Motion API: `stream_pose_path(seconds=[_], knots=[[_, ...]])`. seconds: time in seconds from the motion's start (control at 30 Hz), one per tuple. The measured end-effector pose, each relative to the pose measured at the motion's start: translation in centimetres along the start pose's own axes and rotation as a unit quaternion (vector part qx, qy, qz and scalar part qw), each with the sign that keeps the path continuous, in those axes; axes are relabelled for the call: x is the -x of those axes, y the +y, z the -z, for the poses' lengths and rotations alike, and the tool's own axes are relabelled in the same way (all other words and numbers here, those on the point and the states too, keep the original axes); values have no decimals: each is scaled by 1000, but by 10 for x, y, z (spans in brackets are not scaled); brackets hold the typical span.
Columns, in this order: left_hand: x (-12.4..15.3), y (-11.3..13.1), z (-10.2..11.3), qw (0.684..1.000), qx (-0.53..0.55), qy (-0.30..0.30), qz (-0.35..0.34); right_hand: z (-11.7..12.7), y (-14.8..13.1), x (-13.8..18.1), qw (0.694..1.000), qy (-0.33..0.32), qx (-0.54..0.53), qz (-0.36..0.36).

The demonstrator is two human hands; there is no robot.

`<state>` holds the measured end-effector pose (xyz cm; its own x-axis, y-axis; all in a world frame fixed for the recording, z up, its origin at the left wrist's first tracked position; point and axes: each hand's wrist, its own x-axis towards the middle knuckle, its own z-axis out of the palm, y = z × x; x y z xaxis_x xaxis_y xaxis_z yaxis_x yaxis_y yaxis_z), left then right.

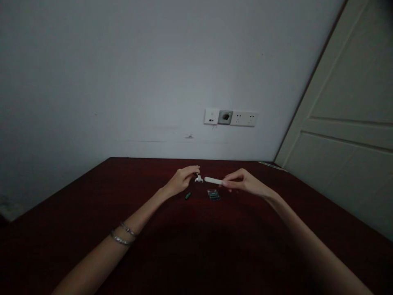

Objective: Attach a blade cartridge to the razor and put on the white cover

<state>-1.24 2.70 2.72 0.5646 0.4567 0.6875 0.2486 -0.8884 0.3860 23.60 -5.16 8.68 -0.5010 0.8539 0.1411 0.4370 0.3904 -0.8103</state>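
My left hand (181,180) pinches a small white piece with a wide, T-like end (199,178), which looks like a razor head; its exact kind is too small to make out. Facing it from the right is a slim white handle (213,180), its far end gripped between the thumb and fingers of my right hand (239,182). The white piece and the handle are close together, with a narrow gap visible between them. Below them on the table lie a small dark green piece (188,196) and a flat clear pack with green parts (213,195).
The dark red table (196,246) reaches back to a pale wall. Socket plates (244,119) are mounted on that wall. A whitish panelled door (346,123) borders the right side, near a thin strip (272,165) on the table's back right edge.
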Motion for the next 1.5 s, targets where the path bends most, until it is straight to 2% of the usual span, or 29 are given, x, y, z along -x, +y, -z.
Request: stream_pose_path(seconds=[0.2, 0.3, 0.43, 0.6, 0.7, 0.9, 1.03, 1.2, 1.4, 1.5], knots=[[-1, 6, 1, 999, -20, -11, -49, -15, -5, -13, 999, -5, 52, -1], [-2, 8, 1, 999, -3, 8, -33, -11, 0, -17, 998, -8, 55, 6], [-1, 5, 1, 1000, 8, 2, -6, -1, 5, -17, 998, 2, 55, 5], [2, 2, 0, 1000, 16, -14, 0, -12, -3, -20, 999, 1, 48, 18], [1, 4, 0, 999, 27, -17, 8, -8, 6, -23, 999, 1, 49, 16], [-3, 9, 3, 991, 83, 7, 105, 20, 43, -24, 995, 74, 57, -20], [-1, 12, -9, 967, 178, -31, 181, 8, 35, -28, 992, 113, 48, 1], [1, 24, -26, 951, 211, -84, 210, -10, 28, -33, 984, 170, 41, 34], [-1, 25, -24, 931, 260, -72, 245, 10, 55, -31, 978, 199, 66, 14], [1, 22, -23, 931, 253, -72, 252, 7, 51, -31, 980, 188, 58, 14]])
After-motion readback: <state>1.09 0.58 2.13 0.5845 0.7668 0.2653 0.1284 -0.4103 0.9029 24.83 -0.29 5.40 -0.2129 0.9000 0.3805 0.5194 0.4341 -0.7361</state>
